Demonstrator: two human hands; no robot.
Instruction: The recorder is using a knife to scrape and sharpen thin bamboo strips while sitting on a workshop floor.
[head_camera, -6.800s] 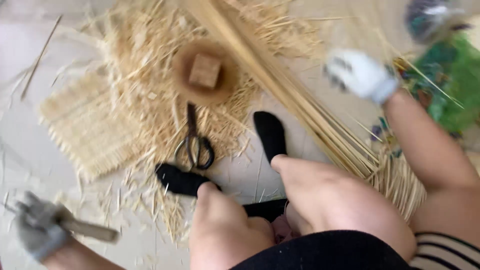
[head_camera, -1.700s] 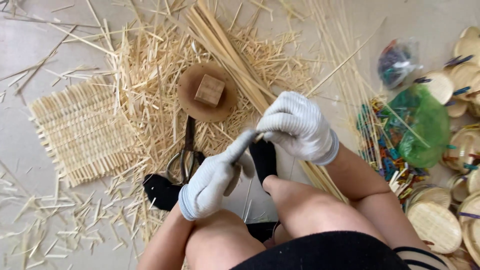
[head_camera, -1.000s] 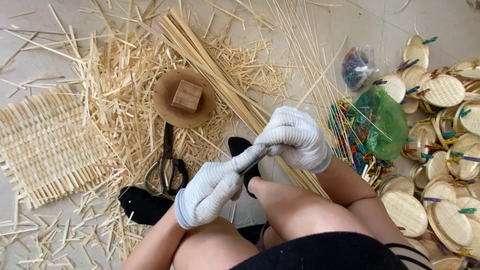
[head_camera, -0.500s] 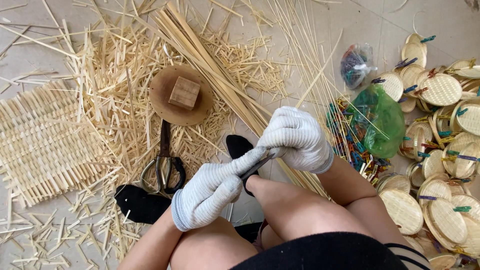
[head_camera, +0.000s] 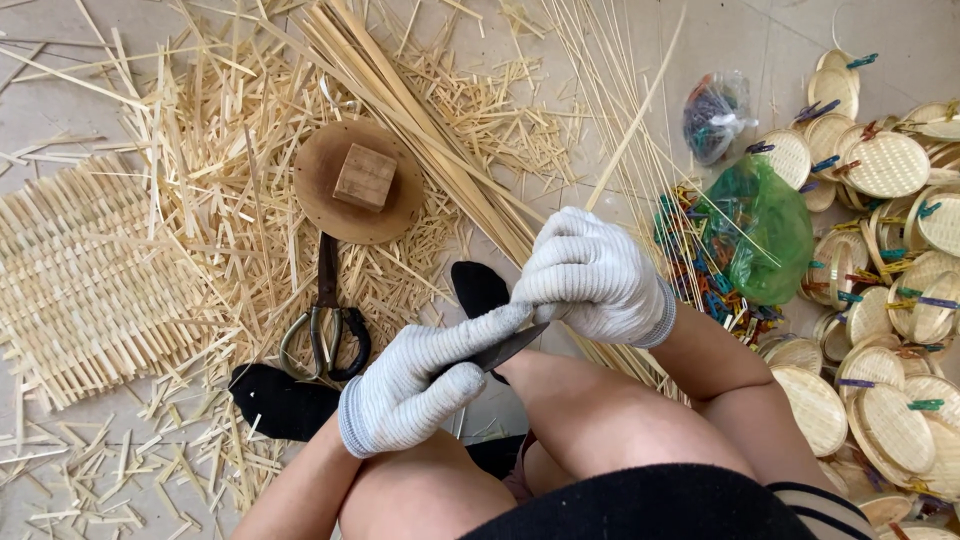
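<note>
Both hands keep a closed grip: the left hand (head_camera: 415, 385) is wrapped round a knife (head_camera: 505, 348), forefinger laid along the blade's back, and the right hand (head_camera: 592, 275) pinches the near end of a bamboo strip (head_camera: 632, 125) against that blade. The work sits just above the knees, over the floor (head_camera: 60, 100).

Judging by the blade set at the strip's end, the step in hand looks like starting a split or shaving. The next move would call for steady pressure along the grain with the right hand feeding the strip straight.

The strip's long axis runs from the gloves up and away, tilted slightly right, its free end pointing at the far edge of view. The knife lies crosswise, tip toward the right hand.

Around them, by size: a woven mat (head_camera: 85, 280) at left, woven discs (head_camera: 880, 200) at right, a strip bundle (head_camera: 420, 130), a green bag (head_camera: 765, 230), a round pad (head_camera: 345, 215) bearing a wooden block (head_camera: 364, 177), and scissors (head_camera: 325, 325).
</note>
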